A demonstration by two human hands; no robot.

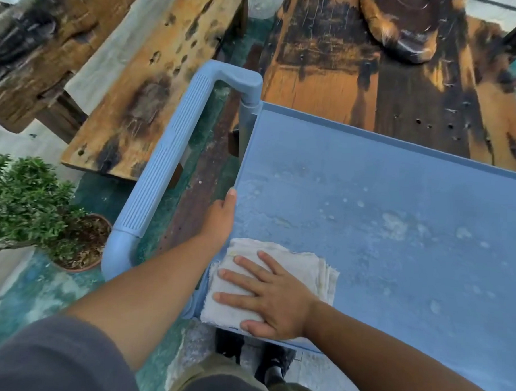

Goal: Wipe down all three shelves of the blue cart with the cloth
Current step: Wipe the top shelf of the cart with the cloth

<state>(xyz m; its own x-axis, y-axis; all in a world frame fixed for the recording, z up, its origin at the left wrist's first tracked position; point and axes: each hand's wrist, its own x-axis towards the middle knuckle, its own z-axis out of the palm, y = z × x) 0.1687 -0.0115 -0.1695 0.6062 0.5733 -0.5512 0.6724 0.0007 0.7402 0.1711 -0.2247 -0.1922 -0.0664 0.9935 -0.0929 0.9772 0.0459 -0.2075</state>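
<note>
Sleeve: a grey sleeve (51, 360) sits low at the left, with both bare forearms reaching out to the blue cart (170, 150).
Right hand: the right hand (271, 299) lies flat with its fingers straight and spread, pressing the folded cloth (301, 263) onto the near-left corner of the top shelf (400, 160).
Left hand: the left hand (220, 220) holds that shelf's short left rim, thumb along the edge; its other fingers are hidden below.
Dirt: pale dried spots (393, 226) and a chalky film cover most of the surface, so the job looks barely begun. The lower shelves are out of view.
Stroke: press with the whole palm and push in long overlapping lanes toward the far rim. Run the cloth's edge into the raised lip.
Cloth care: refold to a clean face once it greys.
Steadying: the left hand's hold should stop the cart shifting.
</note>
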